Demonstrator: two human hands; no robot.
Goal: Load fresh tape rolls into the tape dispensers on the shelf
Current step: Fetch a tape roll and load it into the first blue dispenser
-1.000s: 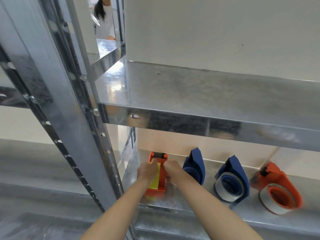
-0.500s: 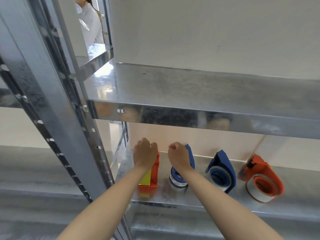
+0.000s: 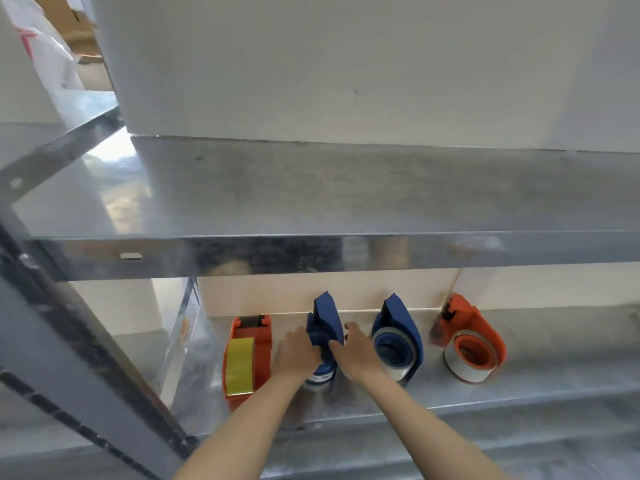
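Observation:
Several tape dispensers stand in a row on the lower metal shelf [image 3: 540, 393]. At the left is an orange dispenser [image 3: 246, 355] holding yellow tape. Beside it stands a blue dispenser [image 3: 325, 323]; my left hand [image 3: 298, 355] grips its left side and my right hand [image 3: 356, 355] its right side. A roll with a blue core [image 3: 322, 374] shows at its base between my hands. Further right are a second blue dispenser [image 3: 398, 337] with a whitish roll and an orange dispenser [image 3: 471, 344] with a whitish roll.
A wide metal shelf [image 3: 346, 251] overhangs the dispensers from above. A slanted steel upright [image 3: 86, 358] runs down the left side. A pale wall lies behind the shelves, and cardboard and a white bag [image 3: 45, 46] sit at the top left.
Both hands left the orange dispenser with yellow tape and moved right onto the first blue dispenser. The view shifted right and closer.

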